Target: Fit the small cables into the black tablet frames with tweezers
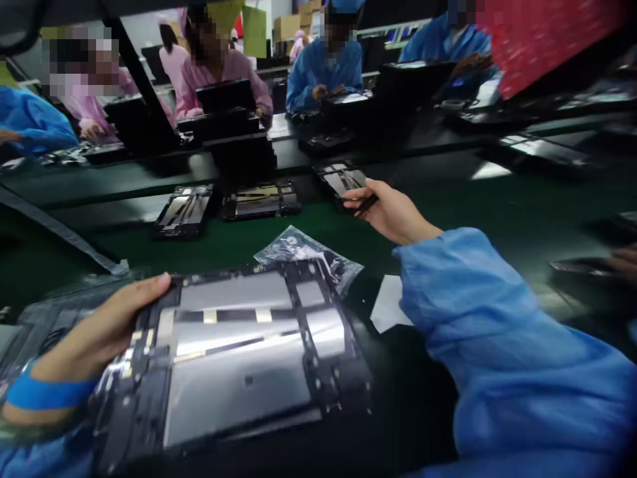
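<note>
My left hand (107,325) is closed on the left edge of an opened tablet (233,405), thumb on top. The tablet is tilted towards me close to the camera, its silver battery cells and black frame exposed. Farther out, my right hand (398,216) has its fingers pinched on the near right corner of a second opened tablet (343,179), which lies on the green belt surface. Beyond the first tablet's far edge is a clear plastic bag (311,249), partly covered by it. Near my right sleeve lies a piece of white paper (391,305).
Two more opened tablets (184,211) (261,200) lie on the green belt (239,236). Plastic-covered items (54,318) sit behind my left hand. A pink bubble-wrap sheet (542,40) hangs at upper right. Several people in pink and blue work across the line.
</note>
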Tool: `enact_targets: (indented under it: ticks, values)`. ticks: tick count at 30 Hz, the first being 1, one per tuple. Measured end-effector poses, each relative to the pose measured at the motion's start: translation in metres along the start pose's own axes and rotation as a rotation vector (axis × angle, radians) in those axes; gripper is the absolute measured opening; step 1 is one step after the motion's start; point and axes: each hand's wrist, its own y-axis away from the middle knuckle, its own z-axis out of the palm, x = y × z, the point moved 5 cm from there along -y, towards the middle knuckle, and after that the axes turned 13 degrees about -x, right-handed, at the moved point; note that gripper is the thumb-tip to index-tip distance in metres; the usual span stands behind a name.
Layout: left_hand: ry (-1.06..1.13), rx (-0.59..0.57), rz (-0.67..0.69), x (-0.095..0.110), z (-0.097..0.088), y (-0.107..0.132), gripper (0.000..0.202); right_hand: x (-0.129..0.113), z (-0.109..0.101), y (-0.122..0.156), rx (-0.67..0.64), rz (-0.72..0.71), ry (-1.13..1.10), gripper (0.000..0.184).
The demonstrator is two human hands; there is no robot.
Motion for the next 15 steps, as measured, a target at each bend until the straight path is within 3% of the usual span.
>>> enact_targets:
  ticks: [3,5,8,10,12,15]
  values:
    - [-0.031,-0.11,-0.128,-0.037,0.012,0.0,0.071,0.008,-0.024,0.049,-0.065,-0.023,0.104,0.052]
    - [-0.154,-0.055,-0.079,-0.047,0.009,0.0,0.073,0.022,-0.033,0.077,-0.11,-0.057,0.132,0.057]
    - [-0.518,0.09,0.052,-0.043,0.001,0.001,0.067,0.046,-0.04,0.106,-0.136,-0.076,0.136,0.046]
    - [-0.744,0.236,0.216,-0.033,-0.001,0.004,0.066,0.06,-0.04,0.117,-0.144,-0.074,0.152,0.041]
    - [-0.833,0.339,0.398,-0.024,0.003,0.008,0.063,0.072,-0.038,0.12,-0.155,-0.081,0.178,0.04]
    - [-0.813,0.303,0.423,-0.024,0.01,0.006,0.052,0.085,-0.032,0.117,-0.152,-0.119,0.248,0.038]
